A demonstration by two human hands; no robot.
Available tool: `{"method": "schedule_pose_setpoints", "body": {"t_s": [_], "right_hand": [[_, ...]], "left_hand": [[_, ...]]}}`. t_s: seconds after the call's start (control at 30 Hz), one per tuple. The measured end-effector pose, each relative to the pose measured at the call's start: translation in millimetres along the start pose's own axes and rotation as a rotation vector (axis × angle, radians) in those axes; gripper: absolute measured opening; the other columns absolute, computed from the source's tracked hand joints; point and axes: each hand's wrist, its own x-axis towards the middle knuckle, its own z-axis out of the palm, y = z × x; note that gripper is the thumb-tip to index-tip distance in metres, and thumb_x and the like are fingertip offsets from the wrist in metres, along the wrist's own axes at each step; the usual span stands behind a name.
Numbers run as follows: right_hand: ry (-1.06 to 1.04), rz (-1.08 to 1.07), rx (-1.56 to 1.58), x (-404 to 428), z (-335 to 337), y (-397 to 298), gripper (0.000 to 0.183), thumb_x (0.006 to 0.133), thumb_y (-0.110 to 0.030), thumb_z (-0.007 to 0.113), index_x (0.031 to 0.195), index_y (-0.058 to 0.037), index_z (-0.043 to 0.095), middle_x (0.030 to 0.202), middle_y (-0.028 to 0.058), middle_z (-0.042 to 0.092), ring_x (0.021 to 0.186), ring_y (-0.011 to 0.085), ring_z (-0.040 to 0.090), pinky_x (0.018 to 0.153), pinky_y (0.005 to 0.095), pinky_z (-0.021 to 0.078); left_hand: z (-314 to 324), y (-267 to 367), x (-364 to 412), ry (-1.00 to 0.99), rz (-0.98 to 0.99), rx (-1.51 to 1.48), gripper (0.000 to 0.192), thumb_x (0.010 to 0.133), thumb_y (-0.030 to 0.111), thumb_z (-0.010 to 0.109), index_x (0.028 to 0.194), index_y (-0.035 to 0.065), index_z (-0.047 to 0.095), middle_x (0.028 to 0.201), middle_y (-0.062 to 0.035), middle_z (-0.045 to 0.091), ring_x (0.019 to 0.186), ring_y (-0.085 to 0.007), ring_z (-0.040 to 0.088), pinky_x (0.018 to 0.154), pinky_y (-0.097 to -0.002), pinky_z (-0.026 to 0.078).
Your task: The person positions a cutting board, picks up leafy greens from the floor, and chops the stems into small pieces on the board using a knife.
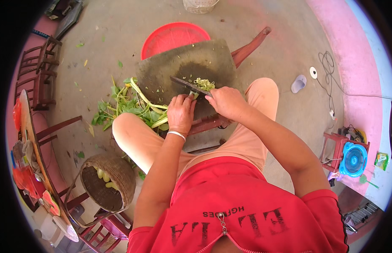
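Observation:
My right hand [226, 101] grips the handle end of a dark-bladed knife [186, 84], which lies across a worn wooden chopping board [158, 71]. Close against the near side of the blade, my left hand [181, 112] holds pale green leafy stalks [145, 98] by their end. Beyond the blade sits a small pile of chopped green slices [204, 83], with a few bits scattered on the board. To the left of the board, the long stalks trail into a heap of leafy greens [129, 106] on the floor.
Behind the board is a red plastic basket [173, 33]. A wicker basket [126, 180] holding several pale green vegetables hangs or stands at lower left, beside a cluttered table [45, 170]. Wooden chairs [45, 76] stand at far left. At right are a grey slipper [298, 83] and a blue fan [354, 159].

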Motion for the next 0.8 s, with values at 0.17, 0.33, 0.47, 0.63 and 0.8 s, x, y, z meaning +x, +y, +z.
{"method": "schedule_pose_setpoints", "body": {"t_s": [0.17, 0.33, 0.47, 0.63, 0.8], "right_hand": [[-0.028, -0.028, -0.040, -11, -22, -14, 0.030, 0.096, -0.029, 0.059, 0.085, -0.0026, 0.069, 0.078, 0.0210, 0.069, 0.076, 0.0396, 0.069, 0.070, 0.0501, 0.0546], [-0.061, -0.043, -0.054, -15, -24, -14, 0.033, 0.097, -0.031, 0.059, 0.088, -0.0008, 0.067, 0.076, 0.0222, 0.068, 0.074, 0.0416, 0.068, 0.068, 0.0514, 0.0538], [-0.111, -0.011, -0.084, -14, -28, -21, 0.030, 0.096, -0.026, 0.058, 0.086, -0.0016, 0.071, 0.080, 0.0209, 0.071, 0.078, 0.0386, 0.070, 0.072, 0.0493, 0.0553], [-0.094, -0.020, -0.067, -11, -17, -17, 0.029, 0.096, -0.026, 0.059, 0.086, -0.0014, 0.071, 0.080, 0.0209, 0.070, 0.077, 0.0384, 0.070, 0.070, 0.0492, 0.0552], [-0.052, 0.012, -0.046, -9, 3, -13, 0.030, 0.097, -0.027, 0.058, 0.086, -0.0017, 0.070, 0.079, 0.0206, 0.070, 0.076, 0.0390, 0.070, 0.069, 0.0500, 0.0548]], "left_hand": [[0, 0, 2, 0.011, 0.010, 0.000, 0.016, 0.082, 0.013, 0.076, 0.096, 0.0074, 0.070, 0.092, -0.0078, 0.067, 0.084, -0.0302, 0.062, 0.074, -0.0408, 0.052], [0, 0, 1, 0.002, -0.015, -0.002, 0.014, 0.082, 0.013, 0.076, 0.093, 0.0077, 0.071, 0.090, -0.0076, 0.067, 0.082, -0.0308, 0.062, 0.073, -0.0411, 0.052], [0, -2, 0, 0.004, -0.008, 0.004, 0.013, 0.082, 0.013, 0.076, 0.092, 0.0077, 0.071, 0.089, -0.0078, 0.067, 0.082, -0.0307, 0.062, 0.072, -0.0412, 0.052], [-1, -1, 2, -0.022, 0.001, 0.028, 0.012, 0.081, 0.011, 0.076, 0.091, 0.0072, 0.070, 0.089, -0.0083, 0.066, 0.082, -0.0309, 0.062, 0.072, -0.0414, 0.052], [-2, 0, 2, -0.045, -0.011, 0.024, 0.013, 0.081, 0.010, 0.076, 0.092, 0.0070, 0.070, 0.089, -0.0085, 0.066, 0.082, -0.0311, 0.062, 0.072, -0.0413, 0.052]]}}
